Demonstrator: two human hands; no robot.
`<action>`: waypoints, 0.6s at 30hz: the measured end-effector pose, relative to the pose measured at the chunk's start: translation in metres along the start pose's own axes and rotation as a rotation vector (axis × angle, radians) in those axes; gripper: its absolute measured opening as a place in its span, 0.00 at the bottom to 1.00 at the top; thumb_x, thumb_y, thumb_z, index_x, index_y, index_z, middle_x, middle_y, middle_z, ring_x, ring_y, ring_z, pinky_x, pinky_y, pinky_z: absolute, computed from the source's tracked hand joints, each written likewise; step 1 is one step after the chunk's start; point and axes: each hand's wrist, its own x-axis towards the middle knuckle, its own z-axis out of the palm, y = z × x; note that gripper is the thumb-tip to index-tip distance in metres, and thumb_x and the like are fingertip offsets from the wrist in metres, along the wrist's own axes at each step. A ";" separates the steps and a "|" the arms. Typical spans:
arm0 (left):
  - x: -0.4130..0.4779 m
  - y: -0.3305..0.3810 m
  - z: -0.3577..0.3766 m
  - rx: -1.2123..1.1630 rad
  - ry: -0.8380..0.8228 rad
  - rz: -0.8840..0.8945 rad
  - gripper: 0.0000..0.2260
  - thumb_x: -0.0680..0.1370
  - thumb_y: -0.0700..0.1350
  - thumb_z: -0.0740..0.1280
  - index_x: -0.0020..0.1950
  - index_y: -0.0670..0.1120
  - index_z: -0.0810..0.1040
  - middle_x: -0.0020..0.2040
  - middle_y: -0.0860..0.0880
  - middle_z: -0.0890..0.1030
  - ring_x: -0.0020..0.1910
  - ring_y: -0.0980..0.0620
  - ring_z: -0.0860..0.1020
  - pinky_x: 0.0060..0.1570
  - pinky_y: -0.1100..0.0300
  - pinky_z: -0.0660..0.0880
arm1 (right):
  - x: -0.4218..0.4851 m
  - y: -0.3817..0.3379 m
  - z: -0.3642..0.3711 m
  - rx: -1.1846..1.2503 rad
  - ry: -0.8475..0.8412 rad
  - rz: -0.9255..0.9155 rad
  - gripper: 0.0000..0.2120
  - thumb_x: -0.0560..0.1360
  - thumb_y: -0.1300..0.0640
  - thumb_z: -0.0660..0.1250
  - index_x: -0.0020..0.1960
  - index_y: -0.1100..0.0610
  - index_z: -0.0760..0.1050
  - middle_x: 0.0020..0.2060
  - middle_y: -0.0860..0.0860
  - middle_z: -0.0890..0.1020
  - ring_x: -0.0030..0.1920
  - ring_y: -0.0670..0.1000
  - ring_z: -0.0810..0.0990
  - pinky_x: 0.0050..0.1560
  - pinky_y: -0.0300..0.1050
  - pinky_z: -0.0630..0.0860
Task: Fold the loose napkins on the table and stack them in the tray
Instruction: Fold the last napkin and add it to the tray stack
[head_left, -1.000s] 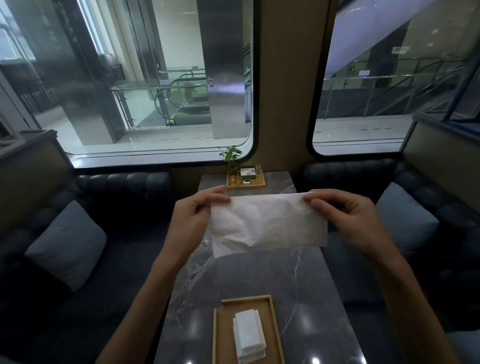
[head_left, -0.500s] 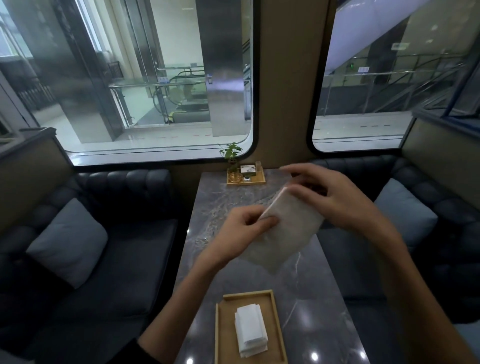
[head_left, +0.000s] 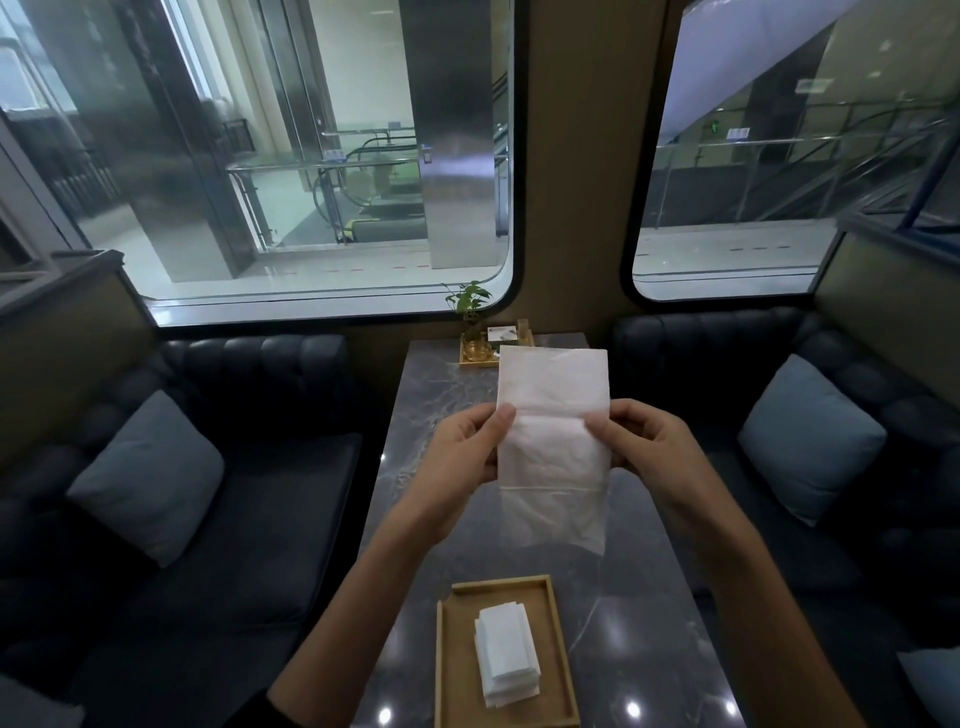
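Note:
A white paper napkin (head_left: 553, 447) hangs upright as a long narrow strip above the grey marble table (head_left: 639, 571). My left hand (head_left: 462, 462) pinches its left edge near the middle, and my right hand (head_left: 649, 447) pinches its right edge at the same height. Its lower part hangs free below my fingers. Near the table's front edge stands a wooden tray (head_left: 558, 618) with a stack of folded white napkins (head_left: 506, 654) inside it.
At the table's far end a small wooden tray (head_left: 470, 361) holds a little green plant (head_left: 467, 301) and small items. Dark sofas with blue-grey cushions (head_left: 148, 475) (head_left: 810, 436) flank the table. Windows fill the wall behind.
The napkin was stretched wide between my hands, then brought together and turned. Now it hangs as a tall narrow strip, held at both side edges.

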 end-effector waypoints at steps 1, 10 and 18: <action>-0.001 0.000 -0.001 0.020 -0.008 0.000 0.13 0.83 0.47 0.62 0.62 0.42 0.80 0.56 0.45 0.85 0.54 0.47 0.85 0.52 0.53 0.83 | 0.000 0.000 -0.001 0.008 -0.005 0.003 0.08 0.77 0.56 0.69 0.53 0.57 0.83 0.48 0.54 0.86 0.50 0.55 0.85 0.51 0.52 0.82; -0.009 0.005 -0.006 0.022 -0.052 0.015 0.12 0.82 0.42 0.62 0.64 0.41 0.78 0.55 0.43 0.85 0.53 0.45 0.85 0.50 0.52 0.83 | 0.001 -0.008 -0.007 0.139 0.005 -0.073 0.09 0.78 0.62 0.66 0.51 0.52 0.83 0.48 0.53 0.86 0.47 0.53 0.84 0.45 0.46 0.81; -0.013 0.008 0.000 -0.008 -0.021 0.052 0.11 0.83 0.43 0.59 0.59 0.49 0.81 0.55 0.50 0.85 0.56 0.50 0.84 0.51 0.55 0.83 | -0.008 -0.018 -0.007 0.057 0.032 -0.279 0.20 0.80 0.66 0.62 0.41 0.45 0.84 0.45 0.46 0.83 0.48 0.48 0.81 0.42 0.35 0.78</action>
